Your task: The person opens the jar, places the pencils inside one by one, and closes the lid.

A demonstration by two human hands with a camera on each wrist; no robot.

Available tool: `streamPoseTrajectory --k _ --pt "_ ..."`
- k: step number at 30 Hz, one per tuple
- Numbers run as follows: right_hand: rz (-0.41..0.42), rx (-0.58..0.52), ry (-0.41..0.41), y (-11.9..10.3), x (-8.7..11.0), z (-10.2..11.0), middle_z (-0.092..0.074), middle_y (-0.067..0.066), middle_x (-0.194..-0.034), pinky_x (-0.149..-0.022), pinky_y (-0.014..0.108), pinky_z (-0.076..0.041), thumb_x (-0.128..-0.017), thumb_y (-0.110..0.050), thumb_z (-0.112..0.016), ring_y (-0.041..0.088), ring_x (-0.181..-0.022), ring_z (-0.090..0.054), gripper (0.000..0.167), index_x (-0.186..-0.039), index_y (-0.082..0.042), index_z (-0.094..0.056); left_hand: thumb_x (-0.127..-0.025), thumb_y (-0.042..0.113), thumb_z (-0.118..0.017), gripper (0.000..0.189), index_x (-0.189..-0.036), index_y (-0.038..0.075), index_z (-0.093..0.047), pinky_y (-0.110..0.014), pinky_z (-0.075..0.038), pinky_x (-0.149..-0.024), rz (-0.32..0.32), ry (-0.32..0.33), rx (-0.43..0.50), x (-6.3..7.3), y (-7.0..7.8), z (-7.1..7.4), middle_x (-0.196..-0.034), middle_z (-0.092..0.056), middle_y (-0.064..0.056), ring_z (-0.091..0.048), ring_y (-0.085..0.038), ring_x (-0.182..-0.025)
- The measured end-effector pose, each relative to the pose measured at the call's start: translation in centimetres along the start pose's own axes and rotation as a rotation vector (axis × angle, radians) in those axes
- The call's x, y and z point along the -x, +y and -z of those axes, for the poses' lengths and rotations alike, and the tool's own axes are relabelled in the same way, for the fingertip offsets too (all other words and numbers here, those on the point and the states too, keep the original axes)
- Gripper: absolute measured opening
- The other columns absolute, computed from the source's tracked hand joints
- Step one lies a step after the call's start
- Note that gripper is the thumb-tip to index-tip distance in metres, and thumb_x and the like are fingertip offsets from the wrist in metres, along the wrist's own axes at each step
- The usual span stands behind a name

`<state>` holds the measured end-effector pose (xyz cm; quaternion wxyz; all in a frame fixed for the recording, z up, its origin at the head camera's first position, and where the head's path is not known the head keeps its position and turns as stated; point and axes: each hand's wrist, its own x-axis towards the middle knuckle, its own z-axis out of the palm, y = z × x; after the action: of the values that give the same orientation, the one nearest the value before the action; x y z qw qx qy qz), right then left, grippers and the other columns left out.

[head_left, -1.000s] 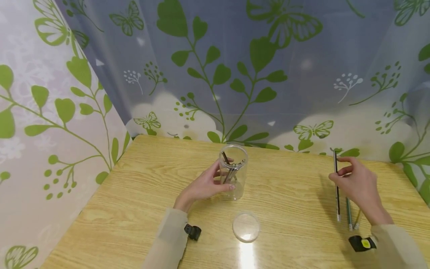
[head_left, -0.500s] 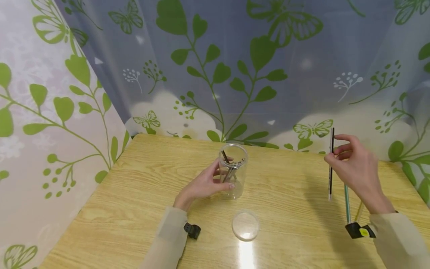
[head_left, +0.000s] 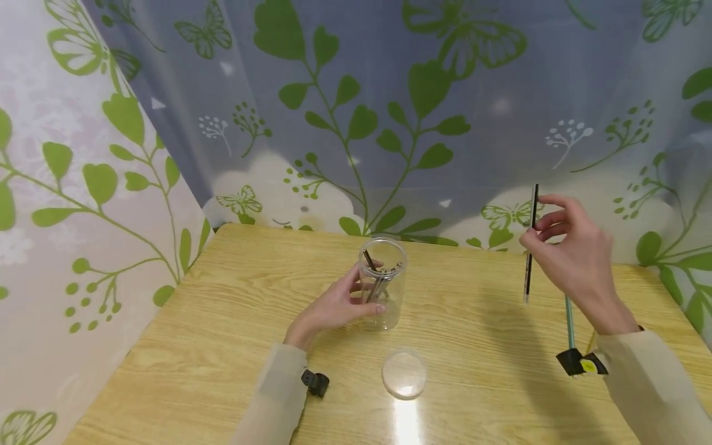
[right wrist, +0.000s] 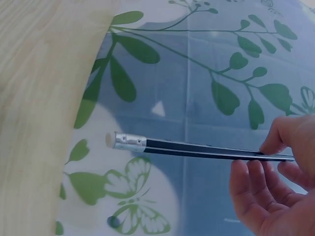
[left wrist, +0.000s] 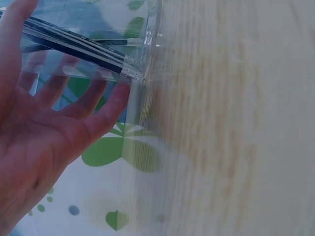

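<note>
My left hand [head_left: 334,306] holds a clear round jar [head_left: 392,312], thumb in front and fingers behind, upright on the table. Several dark striped pencils [head_left: 381,287] lean inside it; in the left wrist view, the pencils [left wrist: 93,46] show metal-banded ends near the jar's base. Off to the right, my right hand [head_left: 578,259] pinches a black-and-white striped pencil [head_left: 528,272] between thumb and fingers, raised over the table. It hangs nearly vertical, eraser end down. In the right wrist view, the same pencil [right wrist: 197,149] shows a silver ferrule and pale eraser.
A clear round lid [head_left: 404,374] lies on the wooden table [head_left: 222,321] in front of the jar. A teal pencil [head_left: 570,321] and a yellow pencil [head_left: 591,340] lie under the right wrist, partly hidden. A leaf-patterned curtain [head_left: 356,173] rises behind the table's back edge.
My right hand has lifted the striped pencil off the table and carried it up and slightly left. My left hand stays on the jar.
</note>
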<state>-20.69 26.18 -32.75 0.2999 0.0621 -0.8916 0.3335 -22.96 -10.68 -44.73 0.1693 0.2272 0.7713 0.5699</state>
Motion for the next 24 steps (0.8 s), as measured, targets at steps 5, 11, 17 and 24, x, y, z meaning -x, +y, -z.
streamPoseTrajectory --k 5,11,17,24 --pt "0.024 -0.048 0.020 -1.3 -0.8 -0.1 -0.060 -0.008 -0.087 -0.058 0.003 -0.040 -0.085 -0.006 -0.069 -0.023 -0.070 -0.051 0.050 -0.134 -0.009 -0.062 -0.089 0.021 -0.081 0.077 -0.150 0.040 -0.038 -0.045 -0.048 -0.116 0.004 0.001 -0.004 0.1 0.0 0.0 -0.155 -0.047 -0.003 -0.048 -0.029 -0.142" --pt "0.096 -0.084 0.042 -2.7 -1.5 -0.4 -0.064 -0.002 -0.087 -0.057 0.003 -0.040 -0.084 -0.003 -0.066 -0.022 -0.071 -0.052 0.050 -0.133 -0.008 -0.063 -0.090 0.021 -0.081 0.077 -0.151 0.039 -0.037 -0.045 -0.048 -0.115 -0.008 -0.002 -0.009 -0.1 -0.1 0.1 -0.155 -0.046 -0.004 -0.048 -0.030 -0.142" --pt "0.162 -0.127 0.066 -3.8 -2.0 -0.6 -0.063 -0.007 -0.084 -0.060 0.000 -0.043 -0.083 0.001 -0.064 -0.022 -0.071 -0.053 0.050 -0.133 -0.005 -0.062 -0.090 0.021 -0.081 0.077 -0.151 0.038 -0.037 -0.045 -0.048 -0.116 -0.005 -0.002 -0.015 0.0 0.0 0.1 -0.155 -0.046 -0.004 -0.047 -0.030 -0.143" --pt "0.180 -0.194 0.073 -5.1 -2.4 -1.1 -0.065 0.005 -0.086 -0.066 -0.002 -0.047 -0.084 0.003 -0.067 -0.016 -0.073 -0.057 0.052 -0.135 -0.006 -0.062 -0.090 0.022 -0.080 0.077 -0.151 0.040 -0.036 -0.046 -0.047 -0.116 0.000 -0.005 -0.012 0.0 0.0 0.1 -0.156 -0.045 -0.004 -0.047 -0.029 -0.143"
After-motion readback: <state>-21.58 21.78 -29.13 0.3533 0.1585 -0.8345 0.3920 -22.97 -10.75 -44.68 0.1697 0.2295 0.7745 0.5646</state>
